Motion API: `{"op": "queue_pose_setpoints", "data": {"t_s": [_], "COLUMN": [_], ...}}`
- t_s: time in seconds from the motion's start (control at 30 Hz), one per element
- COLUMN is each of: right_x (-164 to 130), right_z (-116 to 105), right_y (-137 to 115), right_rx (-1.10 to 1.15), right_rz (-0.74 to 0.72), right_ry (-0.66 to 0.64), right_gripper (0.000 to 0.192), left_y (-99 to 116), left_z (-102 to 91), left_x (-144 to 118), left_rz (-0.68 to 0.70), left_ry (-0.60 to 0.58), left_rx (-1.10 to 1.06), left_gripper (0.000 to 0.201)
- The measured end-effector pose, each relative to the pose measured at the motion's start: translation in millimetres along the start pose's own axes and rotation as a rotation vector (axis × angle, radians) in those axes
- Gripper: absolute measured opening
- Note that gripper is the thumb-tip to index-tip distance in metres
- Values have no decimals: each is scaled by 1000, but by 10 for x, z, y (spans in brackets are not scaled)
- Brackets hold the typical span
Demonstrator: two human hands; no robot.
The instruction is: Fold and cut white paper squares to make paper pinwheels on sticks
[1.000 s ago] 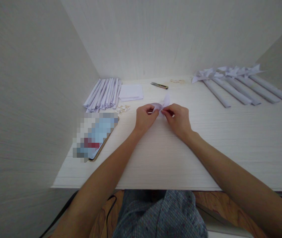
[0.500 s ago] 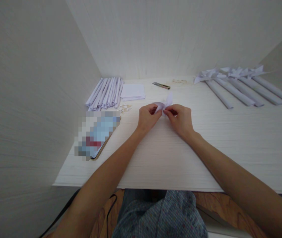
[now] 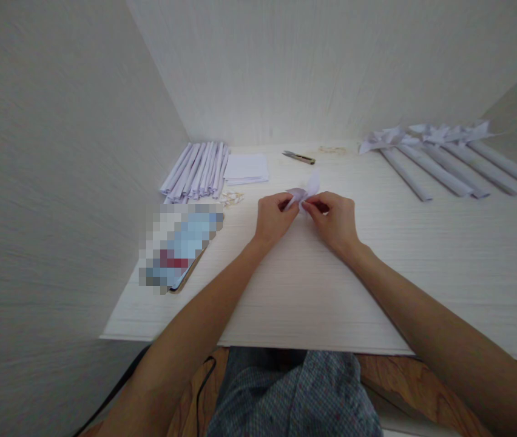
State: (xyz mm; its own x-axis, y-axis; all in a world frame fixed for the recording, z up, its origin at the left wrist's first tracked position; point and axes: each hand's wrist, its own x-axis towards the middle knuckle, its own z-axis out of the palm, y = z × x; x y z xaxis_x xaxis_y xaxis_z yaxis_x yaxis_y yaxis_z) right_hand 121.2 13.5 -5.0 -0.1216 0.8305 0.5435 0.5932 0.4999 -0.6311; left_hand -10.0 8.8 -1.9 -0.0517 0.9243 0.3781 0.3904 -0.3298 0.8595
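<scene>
Both forearms were bare from the elbow down, with no sleeves, watch, rings or bands showing on either wrist. The left hand [image 3: 273, 218] and right hand [image 3: 335, 223] were ungloved, with short nails as far as could be told. At the bottom edge the lap [image 3: 295, 394] was covered by grey-blue cloth in a fine check, scattered with tiny reddish specks, loosely creased; whether it was a shirt hem or trousers could not be told
</scene>
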Motion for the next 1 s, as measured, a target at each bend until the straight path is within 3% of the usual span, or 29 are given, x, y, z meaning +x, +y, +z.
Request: {"op": "queue_pose_setpoints", "data": {"t_s": [0.47, 0.77, 1.0], "right_x": [-11, -11, -2], "right_z": [9, 10, 35], "right_y": [-25, -33, -1], "right_rx": [-101, -109, -104], "right_rz": [-26, 0, -9], "right_ry": [-6, 63, 41], "right_gripper": [17, 14, 17], "left_y": [-5, -47, -33], "left_z": [9, 45, 34], "left_x": [1, 18, 33], "left_rz": [30, -48, -74], "left_ry": [8, -43, -37], "left_rx": [5, -130, -198], "left_gripper": [14, 10, 12]}}
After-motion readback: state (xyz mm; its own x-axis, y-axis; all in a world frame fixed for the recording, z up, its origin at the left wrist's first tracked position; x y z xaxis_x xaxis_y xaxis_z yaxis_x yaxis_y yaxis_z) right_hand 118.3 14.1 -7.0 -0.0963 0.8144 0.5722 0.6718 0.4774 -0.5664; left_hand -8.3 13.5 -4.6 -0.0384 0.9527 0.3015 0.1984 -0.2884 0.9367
